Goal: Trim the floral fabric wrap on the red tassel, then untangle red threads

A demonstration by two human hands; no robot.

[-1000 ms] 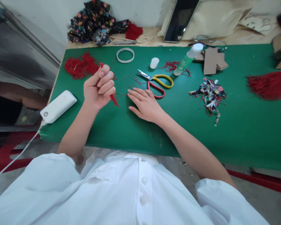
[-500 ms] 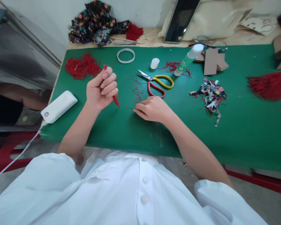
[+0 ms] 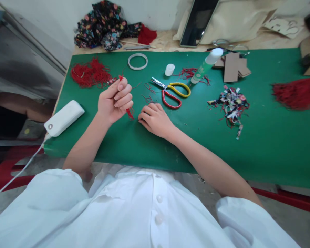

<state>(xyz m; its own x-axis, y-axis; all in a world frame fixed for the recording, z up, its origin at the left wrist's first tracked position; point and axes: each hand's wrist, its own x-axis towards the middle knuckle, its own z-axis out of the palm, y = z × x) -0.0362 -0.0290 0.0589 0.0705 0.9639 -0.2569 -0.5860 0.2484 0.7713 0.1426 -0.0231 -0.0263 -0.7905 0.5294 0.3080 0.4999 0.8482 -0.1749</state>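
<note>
My left hand (image 3: 115, 101) is raised over the green mat and closed around a red yarn bundle (image 3: 130, 113). A small red tuft of it pokes out above the fingertips and loose strands hang below the little finger. Low on the mat, my right hand (image 3: 155, 119) is curled with its fingertips down at the surface; whatever they pinch is hidden. Red thread scraps (image 3: 149, 99) lie just beyond its knuckles. Scissors (image 3: 170, 91) with one yellow and one red handle rest spread apart behind it, touched by neither hand.
A red yarn heap (image 3: 90, 73), a white ring (image 3: 137, 61), a white cap (image 3: 169, 70), a glue stick (image 3: 206, 65), cardboard pieces (image 3: 231, 67), fabric scraps (image 3: 234, 105) and more red yarn (image 3: 298, 93) surround the hands. A white power bank (image 3: 64, 118) lies left; a phone (image 3: 199, 22) leans behind.
My right hand has shifted left across the mat, and the thread strand at its fingertips no longer shows. My left hand has moved slightly right, still gripping the red yarn bundle.
</note>
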